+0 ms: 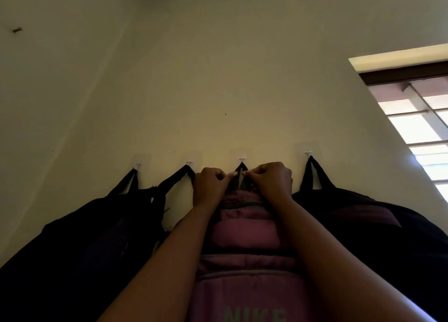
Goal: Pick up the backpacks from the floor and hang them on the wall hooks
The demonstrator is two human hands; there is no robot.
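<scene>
A pink backpack (244, 234) hangs in front of me, its dark top loop (241, 170) caught over the third wall hook (242, 158). My left hand (212, 185) and my right hand (272, 181) each pinch that loop from either side, just below the hook. A black backpack (80, 244) hangs at the left, with straps on the first hook (138, 164) and the second hook (189, 162). Another dark backpack (378, 232) hangs from the fourth hook (307, 153) at the right.
The cream wall (218, 79) fills the view above the hooks, meeting a side wall at the left corner. A bright window (421, 127) with a dark frame sits at the upper right. The floor is out of view.
</scene>
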